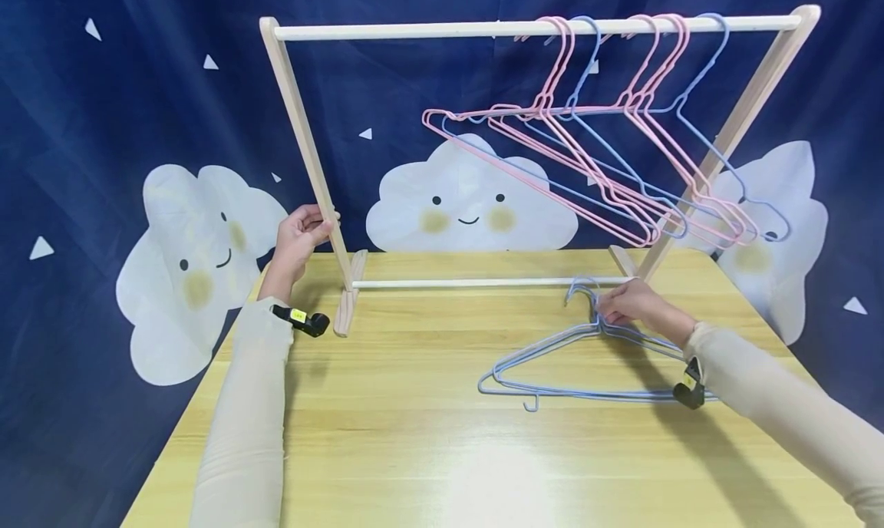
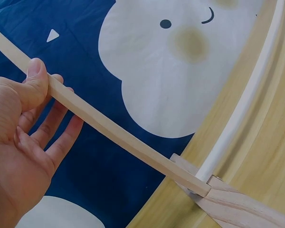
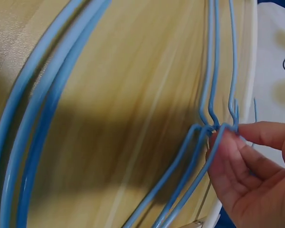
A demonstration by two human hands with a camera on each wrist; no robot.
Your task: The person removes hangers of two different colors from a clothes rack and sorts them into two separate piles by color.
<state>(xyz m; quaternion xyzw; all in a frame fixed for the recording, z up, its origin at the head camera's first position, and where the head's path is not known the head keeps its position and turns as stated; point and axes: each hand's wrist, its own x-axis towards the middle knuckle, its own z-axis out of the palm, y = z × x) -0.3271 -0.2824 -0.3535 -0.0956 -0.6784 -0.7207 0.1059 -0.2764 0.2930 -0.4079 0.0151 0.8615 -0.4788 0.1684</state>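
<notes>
Hangers (image 1: 587, 394), blue, at least three by the right wrist view, are found low over the table (image 1: 387, 436), in front of the rack (image 1: 766, 75) and toward its right side, necks gathered, hooks just beside the lower bar (image 1: 470, 282). Right hand (image 1: 638, 305) pinches at the necks between thumb and finger; whether every wire is caught in that pinch cannot be told. Contact between the bottom wires and the table is likewise unclear. Left hand (image 1: 302, 236) grips the rack's left post (image 1: 304, 136) above its foot, thumb on one face, fingers behind; this hold appears to serve for steadying. A hung set (image 1: 543, 102), pink and blue, hooks over the rail (image 1: 387, 31), mostly on its right half. Step in hand is judged to be taking up the loose hangers by their necks with the rack braced. Next move, in this assessment, calls for a secure pinch on all necks, a lift clear of the lower bar, and hooks kept facing one way. Risk noted: a wire could slip from the pinch or snag the lower bar and shift the rack.
</notes>
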